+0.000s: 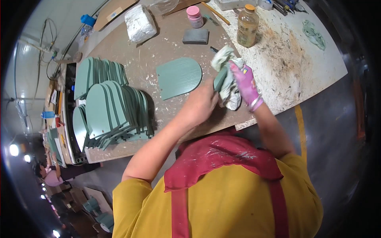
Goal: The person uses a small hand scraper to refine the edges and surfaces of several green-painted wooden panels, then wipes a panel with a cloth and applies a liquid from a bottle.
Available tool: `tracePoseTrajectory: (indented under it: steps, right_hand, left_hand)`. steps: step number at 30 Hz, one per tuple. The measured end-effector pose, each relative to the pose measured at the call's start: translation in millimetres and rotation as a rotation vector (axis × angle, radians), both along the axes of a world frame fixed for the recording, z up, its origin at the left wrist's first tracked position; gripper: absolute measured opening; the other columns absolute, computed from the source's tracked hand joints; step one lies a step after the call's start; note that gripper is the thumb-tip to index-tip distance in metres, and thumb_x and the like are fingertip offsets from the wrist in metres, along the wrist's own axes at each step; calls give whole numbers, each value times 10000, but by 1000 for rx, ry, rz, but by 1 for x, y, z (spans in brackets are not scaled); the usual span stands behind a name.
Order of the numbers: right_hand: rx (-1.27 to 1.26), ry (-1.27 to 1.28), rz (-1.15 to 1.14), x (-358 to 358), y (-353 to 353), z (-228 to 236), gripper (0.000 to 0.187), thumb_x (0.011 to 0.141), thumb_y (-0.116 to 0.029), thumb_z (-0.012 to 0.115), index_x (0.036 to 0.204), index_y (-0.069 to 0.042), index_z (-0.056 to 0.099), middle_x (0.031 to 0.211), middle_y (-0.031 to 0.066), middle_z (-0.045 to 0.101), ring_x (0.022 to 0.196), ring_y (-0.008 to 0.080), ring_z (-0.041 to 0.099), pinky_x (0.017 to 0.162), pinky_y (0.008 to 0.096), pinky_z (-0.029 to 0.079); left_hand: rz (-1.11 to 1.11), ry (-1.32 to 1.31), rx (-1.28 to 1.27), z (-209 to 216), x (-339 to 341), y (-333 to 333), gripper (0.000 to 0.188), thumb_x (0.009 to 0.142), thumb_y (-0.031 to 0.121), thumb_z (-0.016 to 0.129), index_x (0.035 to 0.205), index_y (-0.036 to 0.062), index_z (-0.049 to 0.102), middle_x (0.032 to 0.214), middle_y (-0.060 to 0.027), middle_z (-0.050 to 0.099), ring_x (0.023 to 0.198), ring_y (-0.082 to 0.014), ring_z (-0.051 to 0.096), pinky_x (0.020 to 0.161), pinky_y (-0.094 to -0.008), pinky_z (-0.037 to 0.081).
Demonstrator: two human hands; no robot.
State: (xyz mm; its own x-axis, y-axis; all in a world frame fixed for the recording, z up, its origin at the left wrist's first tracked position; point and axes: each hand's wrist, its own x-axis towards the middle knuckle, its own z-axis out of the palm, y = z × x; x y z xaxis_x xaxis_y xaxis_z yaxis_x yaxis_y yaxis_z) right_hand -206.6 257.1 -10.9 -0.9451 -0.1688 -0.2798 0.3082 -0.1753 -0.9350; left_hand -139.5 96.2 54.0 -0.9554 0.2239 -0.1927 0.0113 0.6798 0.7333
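My bare left hand (201, 101) is closed on a small green panel (219, 80), which is tilted so that mostly its narrow side shows. In a pink glove, my right hand (246, 84) presses a crumpled whitish cloth (230, 92) around the far side of that panel. Just left of my hands, another green panel (180, 77) with one rounded end lies flat on the brown board. Several more rounded green panels (105, 109) stand leaning in rows at the table's left. My left fingertips are partly hidden behind the panel and cloth.
A grey block (195, 36), a pink jar (194, 16) and a white wrapped bundle (140, 23) stand at the back. A bottle with an orange cap (247, 25) is on the stained white board (285, 75). A pale rag (313, 35) lies far right. Another person (53, 174) is at the far left.
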Motion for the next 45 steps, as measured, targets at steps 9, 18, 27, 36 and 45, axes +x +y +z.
tracePoseTrajectory:
  steps: [9,18,27,36,45]
  right_hand:
    - [578,1028,94,26,-9,15,386,803,-153,672,1134,16,566,971,154,639,884,256,632,794,352,486]
    - [-198,71,-173,-11,-5,-27,291,904,-265,574,1056,-21,618,940,14,632,816,104,584,724,248,464]
    - [-237,172,-16,13,27,45,292,872,-197,613,1067,19,591,1006,83,627,934,120,592,838,259,456]
    - [679,1087,185,54,-11,63,304,774,-206,657,1037,-62,608,1006,122,585,984,286,564,943,403,418]
    - [-271,101,72,37,-26,15,240,926,-140,525,1097,15,590,969,50,645,835,128,626,739,240,507]
  left_hand:
    - [-100,15,-47,-15,-6,2,334,843,100,521,1119,-51,412,801,-254,609,786,-433,594,709,-491,468]
    - [-13,59,-88,-1,-1,12,423,874,139,511,1231,-51,387,858,-310,586,862,-469,562,730,-489,435]
    - [124,177,167,-13,53,10,466,850,72,558,1287,71,397,946,-256,581,860,-451,561,736,-480,456]
    - [211,232,178,-32,78,-4,349,817,-4,562,1161,0,509,1093,-220,579,978,-423,567,833,-428,463]
    - [319,455,291,-71,113,-15,397,875,31,558,1256,2,452,1202,-248,546,1058,-354,586,881,-354,457]
